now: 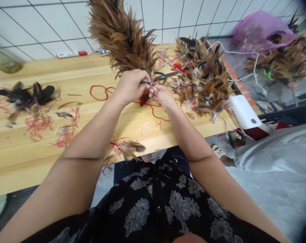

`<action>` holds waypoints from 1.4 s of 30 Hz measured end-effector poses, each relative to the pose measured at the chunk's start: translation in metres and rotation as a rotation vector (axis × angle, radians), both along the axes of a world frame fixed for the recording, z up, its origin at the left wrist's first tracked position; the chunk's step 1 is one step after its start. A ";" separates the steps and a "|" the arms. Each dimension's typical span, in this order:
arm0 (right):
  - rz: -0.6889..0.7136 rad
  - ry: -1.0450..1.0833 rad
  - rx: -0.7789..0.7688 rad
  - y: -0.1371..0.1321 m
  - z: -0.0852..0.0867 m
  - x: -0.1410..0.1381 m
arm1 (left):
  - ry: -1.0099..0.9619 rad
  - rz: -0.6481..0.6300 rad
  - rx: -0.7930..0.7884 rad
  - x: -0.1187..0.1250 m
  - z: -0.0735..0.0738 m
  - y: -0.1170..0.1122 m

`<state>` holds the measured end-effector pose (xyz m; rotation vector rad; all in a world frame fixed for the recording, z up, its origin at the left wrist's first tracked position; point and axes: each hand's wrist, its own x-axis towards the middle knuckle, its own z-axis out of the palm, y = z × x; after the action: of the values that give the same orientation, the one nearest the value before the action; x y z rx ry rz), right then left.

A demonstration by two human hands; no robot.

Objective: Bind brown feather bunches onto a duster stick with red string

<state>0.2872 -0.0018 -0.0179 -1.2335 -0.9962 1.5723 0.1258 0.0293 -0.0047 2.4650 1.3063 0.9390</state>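
Observation:
A brown feather duster [124, 37] stands upright above the wooden table [23, 152], its feathered head pointing away from me. My left hand [131, 86] is closed around its base. My right hand [163, 96] is beside it, fingers pinched on a small feather bundle or thread at the duster's base; I cannot tell which. A red thread [102, 92] loops over the table from under my hands.
A heap of brown feather bundles [202, 79] lies right of my hands, with dark scissors [165, 76] at its left edge. Dark feathers [25, 94] and red thread scraps [38, 123] lie left. A white box [244, 111] sits at the table's right corner, a purple bag [261, 28] beyond.

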 end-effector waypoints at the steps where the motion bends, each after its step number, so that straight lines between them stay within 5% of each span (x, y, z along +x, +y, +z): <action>1: 0.001 -0.002 0.007 0.000 0.000 0.000 | 0.001 0.003 0.002 0.000 0.000 0.000; 19: 0.184 0.070 0.265 -0.008 0.006 0.008 | 0.093 0.106 0.170 0.004 0.031 -0.034; 23: 0.132 0.063 0.303 -0.006 0.004 0.008 | 0.138 0.146 0.179 0.013 0.033 -0.044; 31: -0.061 0.154 0.156 -0.005 0.017 0.020 | -0.296 0.288 0.222 -0.003 0.035 -0.039; 33: -0.097 0.198 0.131 -0.006 0.021 0.024 | -0.469 0.235 0.097 -0.008 0.023 -0.026; 39: -0.072 0.213 0.165 -0.004 0.013 0.023 | -0.786 -0.344 -0.697 0.024 -0.027 -0.014; 42: -0.098 0.087 0.266 0.008 -0.003 0.029 | -0.752 -0.334 -0.779 0.035 -0.035 -0.021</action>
<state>0.3159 0.0058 -0.0214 -1.0070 -1.0357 1.3565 0.1613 0.0081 -0.0402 1.4463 0.7489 0.8950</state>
